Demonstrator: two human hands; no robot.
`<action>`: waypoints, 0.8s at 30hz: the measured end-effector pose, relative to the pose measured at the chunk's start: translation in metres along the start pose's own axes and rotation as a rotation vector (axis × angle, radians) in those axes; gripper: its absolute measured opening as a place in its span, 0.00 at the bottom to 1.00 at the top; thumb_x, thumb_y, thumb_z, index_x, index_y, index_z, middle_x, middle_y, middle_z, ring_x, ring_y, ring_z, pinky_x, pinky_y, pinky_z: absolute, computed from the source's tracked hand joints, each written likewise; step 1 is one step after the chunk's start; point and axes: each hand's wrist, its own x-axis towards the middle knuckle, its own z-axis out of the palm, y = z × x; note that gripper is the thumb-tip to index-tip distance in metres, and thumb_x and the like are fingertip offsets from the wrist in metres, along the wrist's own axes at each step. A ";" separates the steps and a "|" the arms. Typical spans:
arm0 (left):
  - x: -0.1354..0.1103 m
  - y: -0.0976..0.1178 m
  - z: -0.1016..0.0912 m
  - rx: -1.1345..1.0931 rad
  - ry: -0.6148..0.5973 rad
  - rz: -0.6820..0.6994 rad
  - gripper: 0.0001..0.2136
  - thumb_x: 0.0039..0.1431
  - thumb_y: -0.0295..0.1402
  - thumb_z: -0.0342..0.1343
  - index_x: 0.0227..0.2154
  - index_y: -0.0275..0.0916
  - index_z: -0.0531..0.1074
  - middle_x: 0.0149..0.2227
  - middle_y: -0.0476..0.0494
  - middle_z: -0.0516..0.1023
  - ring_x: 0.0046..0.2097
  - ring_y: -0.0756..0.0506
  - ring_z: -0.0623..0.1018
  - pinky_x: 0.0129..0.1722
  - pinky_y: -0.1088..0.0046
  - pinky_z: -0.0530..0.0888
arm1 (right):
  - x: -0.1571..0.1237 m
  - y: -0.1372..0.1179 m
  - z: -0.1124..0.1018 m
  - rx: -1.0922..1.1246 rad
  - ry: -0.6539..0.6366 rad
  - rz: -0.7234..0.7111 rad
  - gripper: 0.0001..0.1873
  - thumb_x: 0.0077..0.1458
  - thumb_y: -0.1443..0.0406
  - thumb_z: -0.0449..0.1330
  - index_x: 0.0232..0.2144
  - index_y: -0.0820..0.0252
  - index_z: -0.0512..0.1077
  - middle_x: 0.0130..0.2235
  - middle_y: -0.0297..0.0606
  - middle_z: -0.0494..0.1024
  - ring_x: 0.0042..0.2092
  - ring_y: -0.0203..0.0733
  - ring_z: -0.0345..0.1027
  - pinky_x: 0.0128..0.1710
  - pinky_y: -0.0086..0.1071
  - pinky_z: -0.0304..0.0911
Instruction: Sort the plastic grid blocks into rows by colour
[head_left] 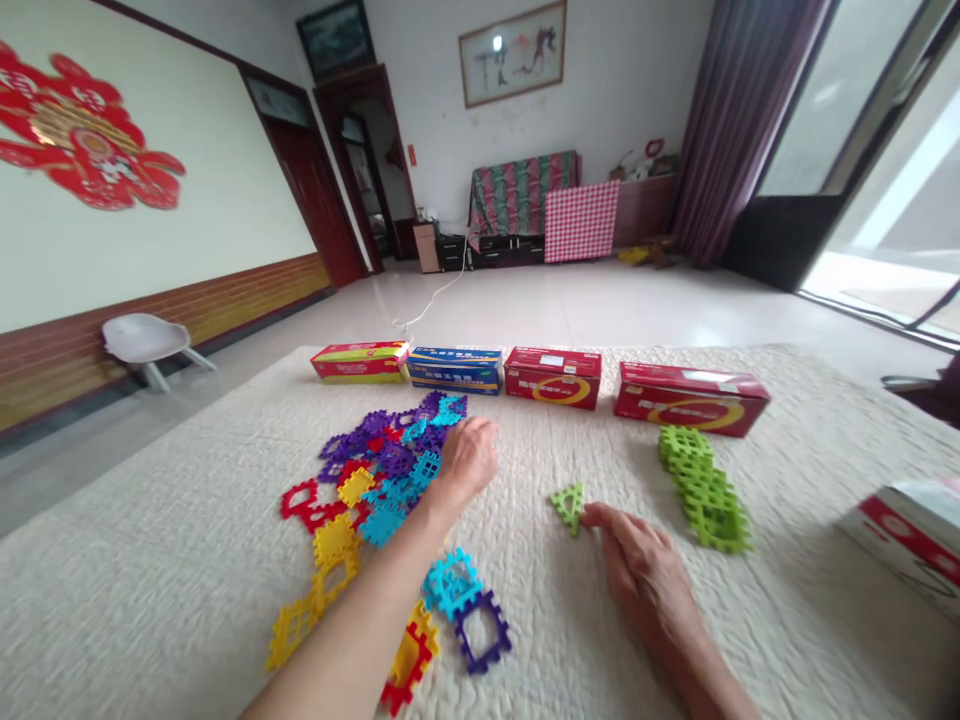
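My right hand [646,562] is low over the quilted cover, fingertips pinched at the edge of a light-green triangular building tile [570,508]. Reaching past the near pieces, my left hand [471,456] is curled beside the far right of a mixed pile. Its fingertips are turned away, so whatever they grip is hidden. Purple tiles [375,430], light-blue tiles [384,522], red tiles [301,497] and yellow tiles [334,540] overlap in that pile. Off to the right, several green square tiles [705,490] lie in an overlapping row.
Along the far edge stand a red-and-yellow box [361,362], a blue box [456,371] and two red boxes [553,378]. A white-and-red box [911,540] sits at the right. Beneath my left forearm lie a dark purple frame tile [480,668] and several other tiles.
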 end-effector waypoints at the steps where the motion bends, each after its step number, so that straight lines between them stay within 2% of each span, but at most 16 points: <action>1: 0.001 -0.012 -0.003 0.029 0.003 -0.038 0.17 0.54 0.24 0.50 0.47 0.36 0.72 0.48 0.37 0.74 0.53 0.41 0.71 0.56 0.63 0.65 | 0.000 -0.001 0.000 -0.001 -0.001 0.003 0.15 0.60 0.65 0.46 0.42 0.52 0.71 0.44 0.36 0.79 0.45 0.44 0.72 0.46 0.41 0.61; 3: -0.001 -0.030 -0.005 0.072 -0.005 -0.105 0.15 0.54 0.28 0.53 0.45 0.35 0.72 0.46 0.36 0.74 0.52 0.39 0.71 0.55 0.61 0.66 | 0.000 -0.002 -0.001 -0.001 0.001 0.008 0.14 0.60 0.65 0.47 0.41 0.52 0.71 0.44 0.35 0.79 0.45 0.44 0.72 0.46 0.40 0.61; 6: -0.009 -0.041 0.001 0.109 -0.012 -0.170 0.16 0.52 0.32 0.57 0.45 0.35 0.71 0.47 0.34 0.74 0.51 0.38 0.71 0.53 0.61 0.67 | 0.000 -0.003 -0.001 0.000 0.005 0.017 0.13 0.60 0.65 0.47 0.41 0.52 0.71 0.43 0.35 0.79 0.45 0.44 0.72 0.46 0.40 0.60; 8: -0.014 -0.041 0.005 0.117 0.005 -0.197 0.15 0.53 0.31 0.56 0.45 0.35 0.71 0.46 0.34 0.74 0.51 0.39 0.72 0.52 0.62 0.67 | 0.000 -0.003 -0.001 0.001 0.007 0.018 0.13 0.60 0.66 0.48 0.41 0.52 0.71 0.43 0.35 0.79 0.45 0.44 0.71 0.47 0.41 0.60; 12: -0.018 -0.031 0.002 0.071 0.024 -0.183 0.11 0.56 0.25 0.50 0.37 0.37 0.75 0.39 0.39 0.77 0.44 0.43 0.76 0.49 0.67 0.69 | 0.000 -0.004 -0.002 0.001 0.000 0.014 0.13 0.59 0.66 0.48 0.41 0.52 0.71 0.43 0.35 0.79 0.45 0.44 0.71 0.47 0.41 0.59; 15: -0.018 -0.012 -0.002 0.006 0.060 -0.143 0.12 0.58 0.25 0.48 0.37 0.39 0.76 0.38 0.41 0.78 0.43 0.44 0.77 0.47 0.68 0.70 | 0.000 -0.004 -0.002 0.012 -0.009 0.018 0.14 0.60 0.66 0.47 0.42 0.52 0.70 0.43 0.35 0.79 0.45 0.44 0.71 0.47 0.42 0.60; 18: -0.020 0.021 0.003 -0.075 0.115 -0.123 0.13 0.60 0.28 0.47 0.42 0.39 0.75 0.42 0.41 0.79 0.46 0.44 0.76 0.48 0.69 0.70 | 0.000 -0.003 0.001 0.045 0.024 0.030 0.14 0.59 0.67 0.47 0.42 0.54 0.70 0.43 0.37 0.79 0.45 0.44 0.72 0.47 0.42 0.61; 22: -0.029 0.075 0.033 -0.222 0.105 -0.138 0.14 0.58 0.28 0.49 0.45 0.41 0.74 0.41 0.45 0.81 0.42 0.47 0.79 0.44 0.74 0.74 | 0.000 0.001 0.001 0.133 0.154 0.112 0.16 0.57 0.66 0.47 0.44 0.58 0.69 0.43 0.42 0.79 0.43 0.44 0.73 0.45 0.39 0.65; 24: -0.034 0.095 0.050 -0.427 0.112 -0.248 0.16 0.56 0.27 0.51 0.46 0.39 0.74 0.41 0.44 0.82 0.43 0.46 0.80 0.45 0.72 0.74 | 0.000 0.000 -0.001 0.171 0.188 0.140 0.17 0.55 0.67 0.48 0.45 0.60 0.69 0.42 0.42 0.79 0.42 0.43 0.73 0.43 0.37 0.66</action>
